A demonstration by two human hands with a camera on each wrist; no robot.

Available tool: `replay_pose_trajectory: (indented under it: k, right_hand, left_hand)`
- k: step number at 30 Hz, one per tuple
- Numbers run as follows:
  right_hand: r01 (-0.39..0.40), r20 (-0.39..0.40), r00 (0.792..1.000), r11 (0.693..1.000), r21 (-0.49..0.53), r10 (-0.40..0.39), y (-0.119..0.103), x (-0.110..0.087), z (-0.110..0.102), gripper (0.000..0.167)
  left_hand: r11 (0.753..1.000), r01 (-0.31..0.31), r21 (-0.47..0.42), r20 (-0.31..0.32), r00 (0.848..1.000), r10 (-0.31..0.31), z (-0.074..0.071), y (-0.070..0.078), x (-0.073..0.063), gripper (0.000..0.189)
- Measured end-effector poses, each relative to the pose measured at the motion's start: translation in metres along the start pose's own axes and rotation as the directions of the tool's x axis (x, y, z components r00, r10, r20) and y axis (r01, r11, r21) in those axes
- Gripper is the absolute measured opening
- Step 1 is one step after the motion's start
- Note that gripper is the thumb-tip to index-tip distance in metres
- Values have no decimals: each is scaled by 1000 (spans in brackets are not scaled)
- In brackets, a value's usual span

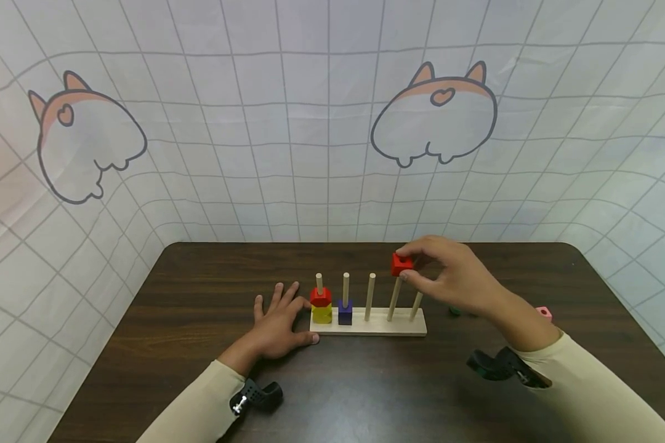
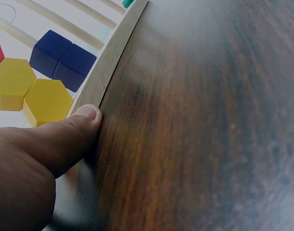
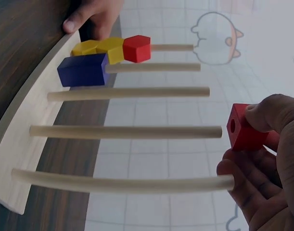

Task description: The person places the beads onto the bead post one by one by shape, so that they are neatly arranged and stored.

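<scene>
One red block (image 1: 400,269), pinched by the right hand (image 1: 453,275), just beside the tip of a bare peg (image 3: 127,132); best square the hole before lowering. Left hand (image 1: 279,326), fingers spread, touches the stand (image 1: 382,327); should steady it.

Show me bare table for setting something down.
Free: the table nearside of the peg board, between left sleeve and right sleeve; also left of the left hand. Crowded: right of the board, with right hand, green piece, pink block.
</scene>
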State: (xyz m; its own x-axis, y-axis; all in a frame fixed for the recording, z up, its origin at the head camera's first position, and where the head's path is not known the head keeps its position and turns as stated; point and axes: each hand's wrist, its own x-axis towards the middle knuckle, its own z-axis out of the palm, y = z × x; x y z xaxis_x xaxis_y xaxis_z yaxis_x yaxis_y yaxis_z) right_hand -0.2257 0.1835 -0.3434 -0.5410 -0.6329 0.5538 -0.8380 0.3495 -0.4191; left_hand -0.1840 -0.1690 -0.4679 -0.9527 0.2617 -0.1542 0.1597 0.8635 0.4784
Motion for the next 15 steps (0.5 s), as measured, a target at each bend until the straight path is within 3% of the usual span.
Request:
replay_pose_trajectory:
  k: [15]
  right_hand:
    - [10,16,1000,1000,9,-10,-7,16,15,35]
  left_hand:
    - [1000,-9,-18,-8,1000,9,1,0,1,54]
